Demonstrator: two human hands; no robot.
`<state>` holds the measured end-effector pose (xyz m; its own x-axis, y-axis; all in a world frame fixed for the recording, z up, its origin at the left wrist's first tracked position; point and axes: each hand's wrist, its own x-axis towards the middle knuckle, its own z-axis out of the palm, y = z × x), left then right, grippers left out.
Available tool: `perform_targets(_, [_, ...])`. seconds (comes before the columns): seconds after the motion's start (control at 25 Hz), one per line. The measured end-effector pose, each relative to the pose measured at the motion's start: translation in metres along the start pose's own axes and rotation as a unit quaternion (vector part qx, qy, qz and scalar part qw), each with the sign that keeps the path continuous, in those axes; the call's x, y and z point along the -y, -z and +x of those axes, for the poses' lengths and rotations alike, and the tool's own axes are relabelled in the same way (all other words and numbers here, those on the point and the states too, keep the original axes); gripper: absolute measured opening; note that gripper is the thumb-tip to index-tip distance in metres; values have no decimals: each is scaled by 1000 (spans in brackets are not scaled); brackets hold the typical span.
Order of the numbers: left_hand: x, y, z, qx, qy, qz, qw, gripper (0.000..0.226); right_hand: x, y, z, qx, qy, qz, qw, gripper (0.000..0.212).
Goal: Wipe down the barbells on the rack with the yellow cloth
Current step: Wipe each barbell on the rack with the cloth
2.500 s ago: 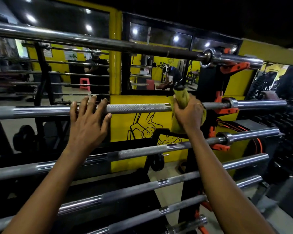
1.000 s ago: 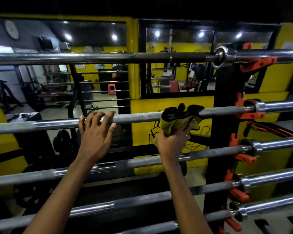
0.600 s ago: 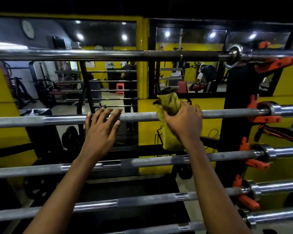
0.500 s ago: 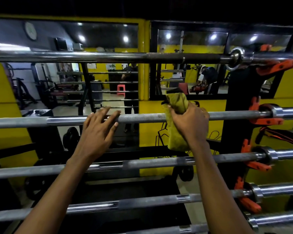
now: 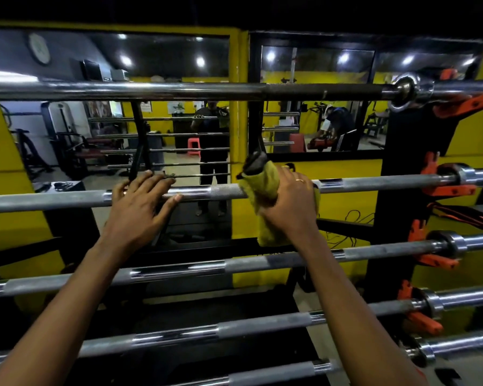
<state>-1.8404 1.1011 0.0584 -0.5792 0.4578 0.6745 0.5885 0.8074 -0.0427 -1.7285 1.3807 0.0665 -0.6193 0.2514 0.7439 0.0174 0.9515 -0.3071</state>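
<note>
Left mirror and right mirror mounted on wall, split by yellow pillar. Round clock and ceiling lights reflected in left mirror. Red stool seen on reflected floor. Bent-over person reflected in right mirror. Black line drawing painted on yellow wall below.

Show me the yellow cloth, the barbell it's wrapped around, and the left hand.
yellow cloth (image 5: 262,187): head view, on its upper fold.
barbell (image 5: 226,191): head view, knurled stretch just left of the cloth.
left hand (image 5: 140,210): head view, back of the hand.

rack | black upright — orange hooks | barbells lying level, stacked
</note>
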Motion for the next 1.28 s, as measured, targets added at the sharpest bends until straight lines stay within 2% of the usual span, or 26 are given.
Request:
perform_targets(0.12, [28, 10, -4, 27, -6, 19, 999, 67, -24, 10, 1, -96, -116, 14, 988, 64])
perform_targets(0.24, [58, 22, -10, 31, -8, 33, 999, 67, -18, -7, 6, -177, -205, 9, 963, 68])
perform_targets(0.32, [60, 20, -12, 13, -17, 37, 999, 63, -7, -24, -2, -193, -201, 23, 960, 79])
perform_targets(0.44, [54, 16, -14, -10, -20, 33, 999, 59, -17, -38, -19, -199, -100, 58, 973, 83])
perform_targets(0.48, [55, 16, -14, -13, -20, 29, 999, 59, -24, -38, -22, -215, -107, 77, 968, 82])
perform_targets(0.56, [59, 14, -15, -16, -16, 19, 1000, 57, -30, -41, -21, -255, -203, 111, 939, 87])
perform_targets(0.64, [58, 10, -15, -21, -12, 22, 999, 56, -19, -46, -14, -267, -313, 201, 889, 96])
perform_targets(0.68, [57, 9, -15, -23, -9, 23, 999, 55, -11, -48, -8, -277, -350, 282, 849, 95])
perform_targets(0.8, [55, 9, -17, -30, 2, 16, 999, 55, 14, -47, 8, -333, -403, 568, 636, 57])
perform_targets(0.84, [55, 9, -17, -36, 4, 12, 999, 55, 21, -47, 9, -329, -406, 601, 605, 51])
perform_targets(0.88, [55, 8, -18, -41, 3, 8, 999, 55, 28, -47, 6, -318, -415, 611, 595, 48])
perform_targets(0.96, [54, 8, -17, -46, 1, 6, 999, 54, 40, -50, -1, -275, -436, 619, 593, 50])
perform_targets(1.04, [55, 8, -18, -45, 5, -1, 999, 54, 52, -46, -10, -209, -442, 612, 622, 53])
perform_targets(1.12, [55, 10, -18, -34, 1, -9, 999, 55, 61, -36, -19, -115, -440, 564, 689, 49])
perform_targets(1.2, [57, 14, -19, -18, -3, -14, 1000, 58, 65, -25, -29, -20, -417, 464, 782, 52])
perform_targets(1.28, [61, 18, -21, -18, 2, -16, 1000, 56, 70, -11, -38, 42, -379, 348, 856, 59])
